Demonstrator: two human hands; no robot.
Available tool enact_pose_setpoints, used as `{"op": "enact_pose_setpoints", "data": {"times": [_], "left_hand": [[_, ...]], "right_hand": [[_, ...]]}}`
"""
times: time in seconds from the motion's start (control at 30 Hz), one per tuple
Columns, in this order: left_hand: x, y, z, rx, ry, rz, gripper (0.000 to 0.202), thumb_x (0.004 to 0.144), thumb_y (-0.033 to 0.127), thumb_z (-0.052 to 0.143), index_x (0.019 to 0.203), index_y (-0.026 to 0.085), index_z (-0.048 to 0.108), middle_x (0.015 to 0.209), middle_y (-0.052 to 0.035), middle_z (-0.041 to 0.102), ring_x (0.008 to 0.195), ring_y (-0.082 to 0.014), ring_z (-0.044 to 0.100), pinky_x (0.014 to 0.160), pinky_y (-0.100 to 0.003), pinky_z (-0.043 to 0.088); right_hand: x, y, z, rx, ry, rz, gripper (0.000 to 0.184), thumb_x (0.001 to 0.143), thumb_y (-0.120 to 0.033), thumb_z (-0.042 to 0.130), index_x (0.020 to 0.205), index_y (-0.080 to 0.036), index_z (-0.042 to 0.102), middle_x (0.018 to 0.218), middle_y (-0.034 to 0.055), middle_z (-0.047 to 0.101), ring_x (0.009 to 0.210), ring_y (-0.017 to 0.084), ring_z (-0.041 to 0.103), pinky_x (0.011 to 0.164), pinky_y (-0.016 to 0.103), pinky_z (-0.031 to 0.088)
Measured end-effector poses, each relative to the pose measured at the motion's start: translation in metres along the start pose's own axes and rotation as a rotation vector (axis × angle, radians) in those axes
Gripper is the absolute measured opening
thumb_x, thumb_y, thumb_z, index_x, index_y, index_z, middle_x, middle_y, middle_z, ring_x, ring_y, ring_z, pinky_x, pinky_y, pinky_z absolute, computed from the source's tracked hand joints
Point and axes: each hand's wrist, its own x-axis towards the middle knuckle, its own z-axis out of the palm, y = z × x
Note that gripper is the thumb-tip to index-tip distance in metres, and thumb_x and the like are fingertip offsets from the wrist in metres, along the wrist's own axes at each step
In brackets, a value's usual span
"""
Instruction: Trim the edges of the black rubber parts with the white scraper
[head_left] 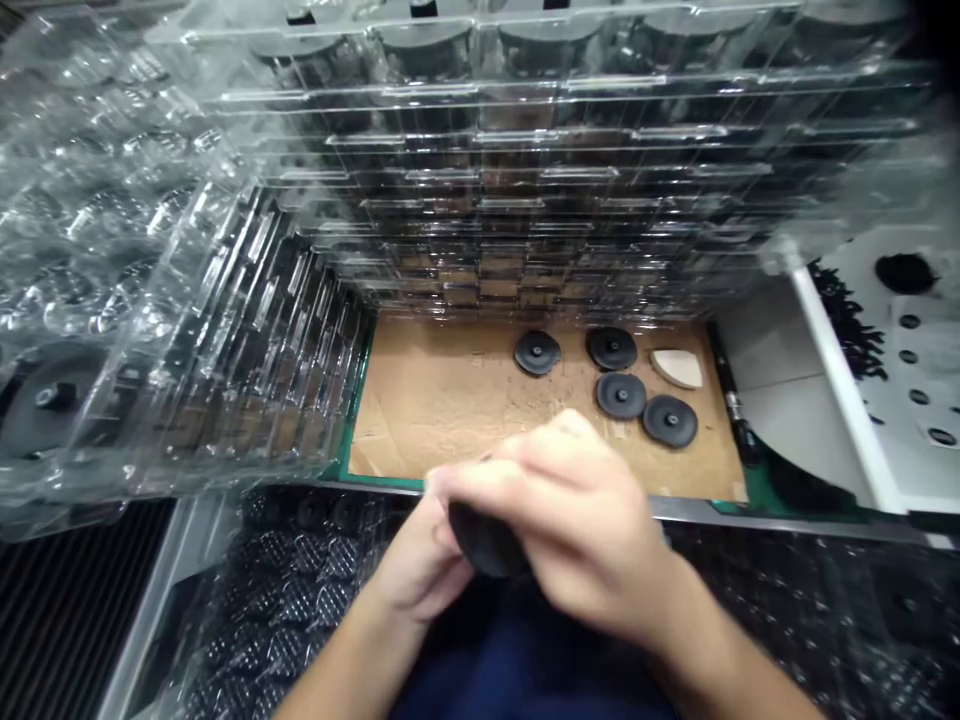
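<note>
Low in the middle of the view, a round black plastic disc (489, 540) is held in front of my body. My left hand (424, 560) grips its left edge, with the thumb near the top. Over the upper right of the disc my right hand (577, 510) is closed, its fingers curled and meeting the left thumb. Motion blurs this hand and hides what is between its fingers. Beyond my hands, several similar black discs with a small centre stud, one a black disc (621, 395), lie on a sheet of cardboard (427, 390).
Tall stacks of clear plastic trays (510, 140) stand behind and at the left. A pale wedge-shaped piece (677, 368) rests by the discs. At the right is a white bin (847, 390) beside small black parts (847, 320). More trays (300, 590) lie at the front.
</note>
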Motion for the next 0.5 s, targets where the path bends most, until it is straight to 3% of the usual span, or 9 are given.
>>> {"op": "enact_pose_setpoints", "data": {"times": [0.07, 0.17, 0.3, 0.4, 0.5], "left_hand": [[0.000, -0.002, -0.008, -0.026, -0.034, 0.050, 0.066, 0.045, 0.046, 0.086, 0.103, 0.020, 0.070, 0.100, -0.0042, 0.071, 0.098, -0.0263, 0.064, 0.088, -0.034, 0.048], [-0.001, -0.003, -0.018, -0.091, -0.073, 0.134, 0.058, 0.054, 0.037, 0.084, 0.109, 0.027, 0.066, 0.109, -0.0022, 0.070, 0.095, -0.0210, 0.066, 0.086, -0.029, 0.049], [-0.001, -0.005, -0.021, -0.110, -0.078, 0.162, 0.052, 0.058, 0.030, 0.083, 0.107, 0.027, 0.067, 0.108, -0.0017, 0.071, 0.098, -0.0196, 0.066, 0.088, -0.028, 0.049], [-0.002, -0.004, -0.015, -0.138, -0.076, 0.137, 0.052, 0.057, 0.029, 0.084, 0.106, 0.028, 0.068, 0.108, -0.0014, 0.072, 0.096, -0.0198, 0.067, 0.089, -0.028, 0.049], [-0.004, -0.003, -0.007, -0.130, -0.038, 0.117, 0.052, 0.054, 0.028, 0.086, 0.103, 0.027, 0.069, 0.102, -0.0006, 0.073, 0.093, -0.0198, 0.068, 0.087, -0.028, 0.050]], "right_hand": [[-0.012, 0.019, 0.001, 0.028, 0.047, 0.209, 0.026, 0.092, -0.014, 0.045, 0.105, -0.021, 0.066, 0.091, 0.0004, 0.071, 0.078, 0.013, 0.062, 0.070, 0.029, 0.040], [-0.044, 0.053, 0.015, 0.008, 0.081, 0.463, 0.022, 0.090, -0.021, 0.051, 0.104, -0.024, 0.068, 0.093, 0.0014, 0.072, 0.081, 0.015, 0.064, 0.072, 0.028, 0.046], [-0.078, 0.081, 0.040, -0.015, 0.039, 0.520, 0.019, 0.086, -0.025, 0.055, 0.089, -0.022, 0.073, 0.079, 0.0027, 0.074, 0.072, 0.019, 0.067, 0.065, 0.029, 0.050], [-0.071, 0.065, 0.032, -0.024, 0.080, 0.555, 0.021, 0.088, -0.026, 0.053, 0.096, -0.022, 0.072, 0.088, 0.0042, 0.074, 0.076, 0.018, 0.067, 0.065, 0.028, 0.051], [-0.042, 0.025, 0.007, -0.050, 0.234, 0.457, 0.025, 0.089, -0.021, 0.054, 0.111, -0.025, 0.065, 0.106, 0.0031, 0.070, 0.083, 0.016, 0.064, 0.067, 0.026, 0.048]]}}
